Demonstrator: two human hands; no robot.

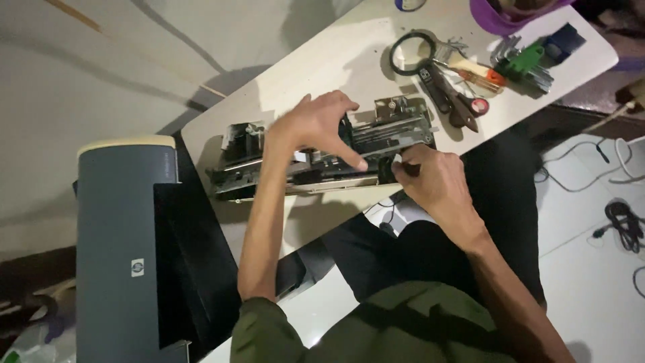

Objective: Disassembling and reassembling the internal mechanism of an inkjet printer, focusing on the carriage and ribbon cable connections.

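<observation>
A bare metal printer mechanism [396,124], long and grey with rods and brackets, lies across a small white table [336,60]. My left hand [316,124] rests on top of its middle, fingers spread and pressing down on the frame. My right hand [433,178] is at the mechanism's near right end, fingertips pinched on a small black round part [388,169] there. Both forearms reach in from the bottom of the view.
A grey-blue printer cover [124,249] with a black tray stands at the left. On the table's far right lie a magnifying glass [411,54], pliers [451,97], a brush, a green hex key set [527,64] and a purple bowl [497,20]. Cables lie on the white floor at right.
</observation>
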